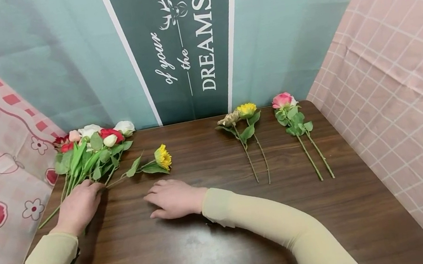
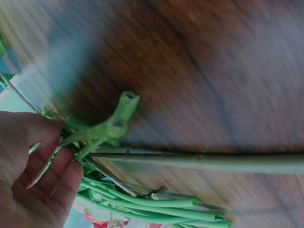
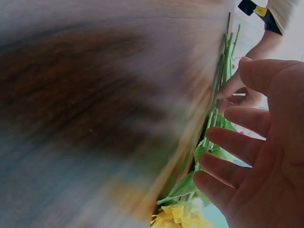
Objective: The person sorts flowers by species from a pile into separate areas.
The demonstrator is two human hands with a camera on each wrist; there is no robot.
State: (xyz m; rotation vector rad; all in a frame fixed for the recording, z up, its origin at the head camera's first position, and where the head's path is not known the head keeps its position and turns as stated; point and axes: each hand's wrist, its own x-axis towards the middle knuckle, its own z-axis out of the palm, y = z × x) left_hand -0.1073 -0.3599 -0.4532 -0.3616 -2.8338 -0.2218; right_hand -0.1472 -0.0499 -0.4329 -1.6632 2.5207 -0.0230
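A bunch of artificial flowers with red, white and pink heads lies at the table's far left. My left hand lies over its stems, and in the left wrist view its fingers curl round the green stems. A yellow sunflower lies just right of the bunch, its stem running back under my left hand. My right hand rests flat on the wood below the sunflower, fingers straight and pointing left, holding nothing. The right wrist view shows that open palm beside the sunflower head.
On the dark wooden table, a yellow and a beige flower lie at the back centre-right, with a pink rose pair further right. A green "DREAMS" banner hangs behind. Patterned pink cloths flank both sides.
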